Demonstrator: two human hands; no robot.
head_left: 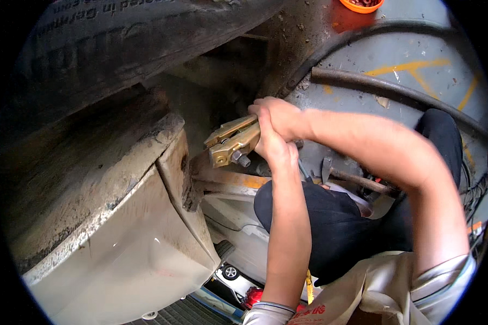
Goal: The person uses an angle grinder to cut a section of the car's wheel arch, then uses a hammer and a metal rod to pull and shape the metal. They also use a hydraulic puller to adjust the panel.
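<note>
A brass-coloured metal clamp [234,142] with two heavy jaws points left, just off the torn end of a car body panel [171,189]. A hex bolt [241,158] sticks out of its lower side. My left hand [275,142] is closed around the clamp's right end from below. Over the same end, my right hand [279,115] is also closed, with its fingers overlapping the left ones. The hands hide that end of the clamp. Whether the jaws touch the dark metal behind them, I cannot tell.
A large black tyre [146,49] fills the upper left. On the grey floor lie a rusty metal pipe [374,84], a thick dark hose [331,47] and a hammer [358,180]. An orange bucket [358,16] with small parts stands at the top. My dark-trousered knee [314,216] is below the hands.
</note>
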